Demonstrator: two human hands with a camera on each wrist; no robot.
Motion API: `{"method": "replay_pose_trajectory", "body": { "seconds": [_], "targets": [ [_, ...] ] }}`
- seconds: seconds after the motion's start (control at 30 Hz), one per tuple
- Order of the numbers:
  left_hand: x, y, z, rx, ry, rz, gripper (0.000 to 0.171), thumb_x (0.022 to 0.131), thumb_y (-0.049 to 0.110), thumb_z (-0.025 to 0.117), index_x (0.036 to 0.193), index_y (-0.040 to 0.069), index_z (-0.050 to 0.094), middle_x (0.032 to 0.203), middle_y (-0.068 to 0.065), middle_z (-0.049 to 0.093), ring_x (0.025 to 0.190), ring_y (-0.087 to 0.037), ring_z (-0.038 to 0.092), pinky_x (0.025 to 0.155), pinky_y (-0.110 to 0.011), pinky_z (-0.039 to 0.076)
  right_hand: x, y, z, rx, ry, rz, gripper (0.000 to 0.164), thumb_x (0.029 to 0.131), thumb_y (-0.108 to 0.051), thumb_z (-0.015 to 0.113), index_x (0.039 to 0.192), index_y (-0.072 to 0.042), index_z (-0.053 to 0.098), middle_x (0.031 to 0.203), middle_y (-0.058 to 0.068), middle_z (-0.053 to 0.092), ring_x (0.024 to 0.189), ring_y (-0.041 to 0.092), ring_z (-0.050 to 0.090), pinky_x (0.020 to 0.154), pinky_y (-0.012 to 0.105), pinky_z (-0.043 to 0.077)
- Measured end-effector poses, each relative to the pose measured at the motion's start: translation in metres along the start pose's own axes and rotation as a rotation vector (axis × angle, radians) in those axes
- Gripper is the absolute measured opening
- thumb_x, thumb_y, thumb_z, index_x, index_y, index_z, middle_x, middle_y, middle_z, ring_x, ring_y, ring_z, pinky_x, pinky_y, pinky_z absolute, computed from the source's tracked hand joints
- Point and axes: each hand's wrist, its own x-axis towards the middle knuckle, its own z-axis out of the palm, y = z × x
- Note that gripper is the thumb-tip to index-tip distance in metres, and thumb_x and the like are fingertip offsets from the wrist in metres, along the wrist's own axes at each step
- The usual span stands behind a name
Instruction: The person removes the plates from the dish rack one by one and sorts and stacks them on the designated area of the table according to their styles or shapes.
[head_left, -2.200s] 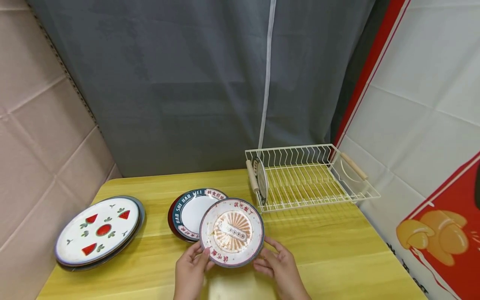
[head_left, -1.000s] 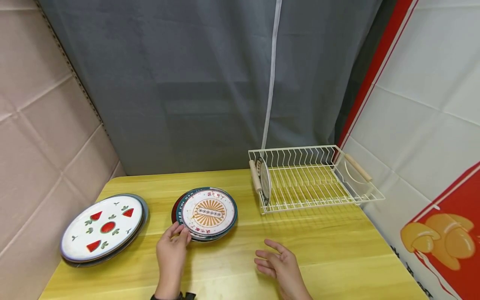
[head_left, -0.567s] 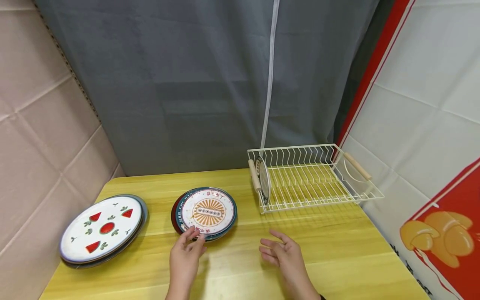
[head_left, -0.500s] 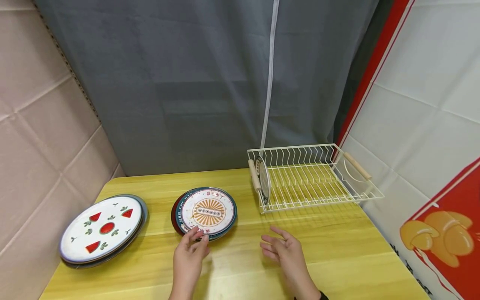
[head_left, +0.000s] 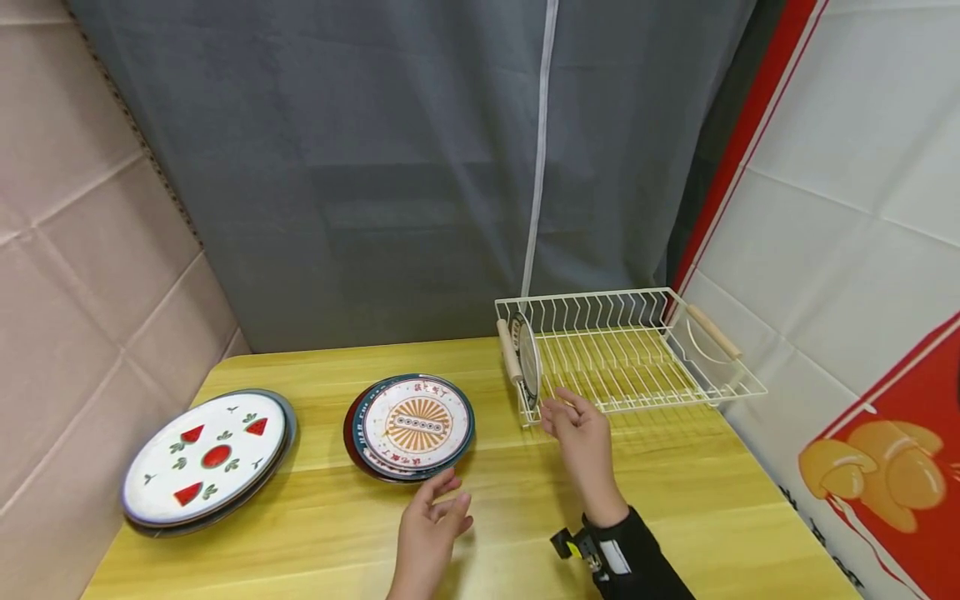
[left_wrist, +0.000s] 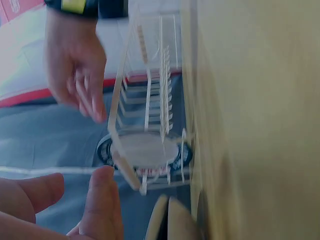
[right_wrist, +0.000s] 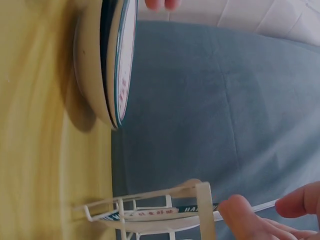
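Observation:
My right hand [head_left: 581,442], fingers loosely bent, hovers at the front left corner of the white wire dish rack [head_left: 622,358]. Just beyond its fingertips, one plate [head_left: 528,362] with a dark patterned rim stands on edge in the rack's leftmost slots. In the right wrist view, thumb and fingers are apart near that plate [right_wrist: 155,214], with nothing between them. My left hand [head_left: 435,533] is relaxed above the table, holding nothing. Behind it lies a stack of plates, topped by a small plate [head_left: 417,423] with an orange sunburst; a teal-rimmed plate and a dark red one show beneath.
On the left, a large oval watermelon-patterned plate [head_left: 202,458] lies on darker plates. Wooden handles [head_left: 711,332] cap the rack's ends. A grey curtain [head_left: 390,183] hangs behind the yellow wood-grain table [head_left: 315,550], and a white sheet [head_left: 847,208] is at the right.
The sunburst plate, earlier held in both hands, now lies on the middle stack, released. Most recently my right hand moved forward to the rack, while my left moved right and back from the stack.

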Motion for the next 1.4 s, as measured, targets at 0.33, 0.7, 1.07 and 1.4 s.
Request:
{"method": "replay_pose_trajectory", "body": {
  "seconds": [0.33,0.7,1.07,1.4],
  "targets": [
    [-0.015,-0.018,0.025,-0.036,-0.131,-0.091,0.058,0.108,0.005,0.075,0.156,-0.018,0.051,0.145,-0.035,0.065,0.119,-0.033,0.079,0.086,-0.035,0.073,0.044,0.009,0.015,-0.304,0.053,-0.135,0.043,0.113,-0.004,0.059,0.152,0.013,0.063,0.148,0.034,0.071,0.14,0.049,0.071,0.119,0.055,0.062],
    [-0.02,-0.02,0.031,-0.075,-0.156,-0.103,0.056,0.107,0.003,0.076,0.153,-0.019,0.053,0.141,-0.035,0.068,0.114,-0.032,0.08,0.086,-0.035,0.073,0.068,0.009,0.034,-0.767,0.004,-0.316,0.031,0.107,-0.005,0.066,0.131,0.014,0.073,0.096,0.028,0.081,0.073,0.04,0.075,0.062,0.05,0.061],
    [-0.02,-0.019,0.029,-0.075,-0.16,-0.089,0.056,0.107,0.002,0.075,0.152,-0.02,0.053,0.141,-0.036,0.067,0.117,-0.035,0.079,0.088,-0.036,0.074,0.08,0.011,0.045,-0.949,0.054,-0.329,0.012,0.102,0.002,0.067,0.1,0.012,0.073,0.08,0.03,0.075,0.071,0.048,0.076,0.058,0.059,0.061],
    [-0.008,-0.049,0.024,-0.068,-0.188,-0.001,0.06,0.107,0.013,0.079,0.151,-0.02,0.054,0.136,-0.031,0.07,0.109,-0.023,0.081,0.085,-0.037,0.074,0.082,0.001,0.042,-1.001,0.203,-0.406,0.016,0.097,0.005,0.067,0.101,0.015,0.079,0.078,0.03,0.077,0.065,0.045,0.077,0.053,0.056,0.063]
  ]
}}
